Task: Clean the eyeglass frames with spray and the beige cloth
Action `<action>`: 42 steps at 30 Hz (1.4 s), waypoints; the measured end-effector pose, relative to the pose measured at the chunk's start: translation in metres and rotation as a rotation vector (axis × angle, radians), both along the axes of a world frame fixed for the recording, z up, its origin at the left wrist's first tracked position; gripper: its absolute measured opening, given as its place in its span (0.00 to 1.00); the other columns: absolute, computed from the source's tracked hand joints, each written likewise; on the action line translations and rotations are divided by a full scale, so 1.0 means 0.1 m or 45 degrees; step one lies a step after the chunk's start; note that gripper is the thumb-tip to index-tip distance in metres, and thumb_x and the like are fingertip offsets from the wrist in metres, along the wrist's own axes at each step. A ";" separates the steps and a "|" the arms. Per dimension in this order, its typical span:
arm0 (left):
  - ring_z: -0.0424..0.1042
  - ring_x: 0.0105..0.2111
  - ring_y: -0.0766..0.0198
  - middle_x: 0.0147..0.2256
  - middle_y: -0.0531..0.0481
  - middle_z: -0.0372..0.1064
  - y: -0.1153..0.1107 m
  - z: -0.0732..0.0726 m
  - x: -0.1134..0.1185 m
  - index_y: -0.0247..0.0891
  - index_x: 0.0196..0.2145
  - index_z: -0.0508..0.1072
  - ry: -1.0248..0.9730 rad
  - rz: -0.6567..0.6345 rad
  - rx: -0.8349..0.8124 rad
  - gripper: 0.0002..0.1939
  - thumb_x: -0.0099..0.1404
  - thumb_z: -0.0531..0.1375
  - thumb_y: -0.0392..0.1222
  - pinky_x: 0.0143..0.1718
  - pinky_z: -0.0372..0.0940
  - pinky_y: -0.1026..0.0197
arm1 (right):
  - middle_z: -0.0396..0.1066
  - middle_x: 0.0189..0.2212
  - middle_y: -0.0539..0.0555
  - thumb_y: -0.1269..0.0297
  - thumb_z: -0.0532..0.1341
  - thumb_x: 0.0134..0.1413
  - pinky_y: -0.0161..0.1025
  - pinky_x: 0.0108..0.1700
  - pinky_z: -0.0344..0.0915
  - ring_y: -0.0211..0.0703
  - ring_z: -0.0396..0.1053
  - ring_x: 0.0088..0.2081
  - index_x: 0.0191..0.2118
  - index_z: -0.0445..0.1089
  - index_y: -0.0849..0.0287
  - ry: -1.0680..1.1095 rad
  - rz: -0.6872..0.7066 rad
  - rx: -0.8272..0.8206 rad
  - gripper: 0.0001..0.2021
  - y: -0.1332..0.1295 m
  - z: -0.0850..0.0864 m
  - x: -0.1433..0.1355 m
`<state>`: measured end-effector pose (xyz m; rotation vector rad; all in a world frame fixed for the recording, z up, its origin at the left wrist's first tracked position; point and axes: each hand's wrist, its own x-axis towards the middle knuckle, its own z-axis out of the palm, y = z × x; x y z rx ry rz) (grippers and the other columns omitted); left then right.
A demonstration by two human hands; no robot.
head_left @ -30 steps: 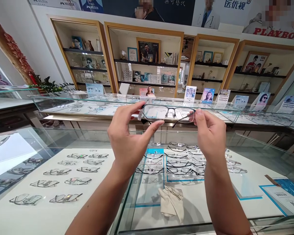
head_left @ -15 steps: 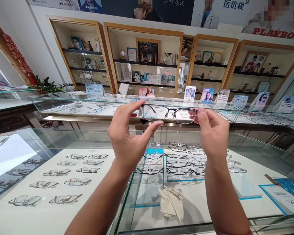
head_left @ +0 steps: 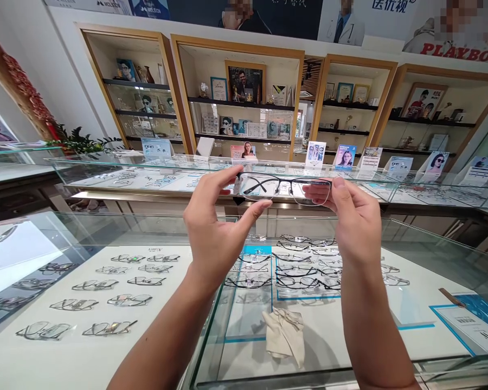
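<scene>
I hold a pair of eyeglasses (head_left: 284,180) up in front of me, above the glass counter. Its frame is dark along the top, and the lenses have thin or rimless lower edges. Behind the lens at the left, the dark temple arms show folded and crossing. My left hand (head_left: 215,216) has its index fingertip at the left corner of the frame, with the thumb stretched out below the lens. At the other corner, my right hand (head_left: 357,219) pinches the frame between thumb and fingers; some fingertips show through the lens.
Beneath my arms, a glass display case (head_left: 146,346) contains rows of eyeglasses. A crumpled beige cloth pouch (head_left: 284,338) lies between my forearms. Farther back runs another glass counter (head_left: 179,195) with small advertising cards. A blue-edged card (head_left: 466,325) lies at the right.
The temple arms now cross behind the left lens, where one tip showed before. My right hand's fingers have moved inward behind the right lens. Both hands have shifted slightly to the right.
</scene>
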<state>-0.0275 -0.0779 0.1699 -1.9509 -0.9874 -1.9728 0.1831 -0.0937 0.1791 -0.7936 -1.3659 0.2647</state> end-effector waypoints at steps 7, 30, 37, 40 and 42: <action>0.74 0.56 0.50 0.55 0.46 0.75 0.03 0.01 0.01 0.51 0.59 0.73 0.017 -0.021 -0.045 0.26 0.66 0.71 0.53 0.55 0.74 0.45 | 0.82 0.39 0.57 0.44 0.55 0.72 0.52 0.46 0.78 0.50 0.81 0.42 0.47 0.79 0.54 0.020 0.122 -0.070 0.22 0.05 -0.02 0.03; 0.74 0.58 0.50 0.58 0.46 0.75 0.05 0.01 0.01 0.48 0.61 0.72 0.411 -0.047 -0.093 0.25 0.68 0.69 0.44 0.59 0.72 0.48 | 0.80 0.45 0.52 0.65 0.64 0.64 0.51 0.57 0.66 0.51 0.75 0.51 0.36 0.78 0.52 -0.501 0.027 -0.110 0.05 0.13 -0.02 0.05; 0.74 0.57 0.49 0.57 0.45 0.75 0.06 0.01 0.00 0.48 0.61 0.72 0.425 -0.077 -0.115 0.25 0.68 0.70 0.44 0.57 0.72 0.48 | 0.80 0.45 0.52 0.67 0.63 0.65 0.50 0.57 0.65 0.50 0.74 0.51 0.37 0.77 0.52 -0.524 0.070 -0.153 0.06 0.12 -0.01 0.05; 0.74 0.57 0.50 0.56 0.45 0.75 0.06 0.02 0.00 0.48 0.61 0.73 0.402 -0.122 -0.119 0.25 0.67 0.70 0.44 0.57 0.72 0.47 | 0.80 0.46 0.53 0.66 0.63 0.65 0.51 0.57 0.65 0.50 0.74 0.52 0.37 0.77 0.52 -0.532 0.081 -0.164 0.06 0.12 -0.01 0.06; 0.75 0.55 0.51 0.56 0.45 0.75 0.06 0.01 0.00 0.48 0.60 0.74 0.357 -0.183 -0.151 0.26 0.67 0.71 0.45 0.55 0.74 0.48 | 0.80 0.47 0.53 0.65 0.63 0.65 0.52 0.57 0.65 0.50 0.74 0.52 0.38 0.77 0.52 -0.526 0.102 -0.190 0.05 0.12 0.00 0.06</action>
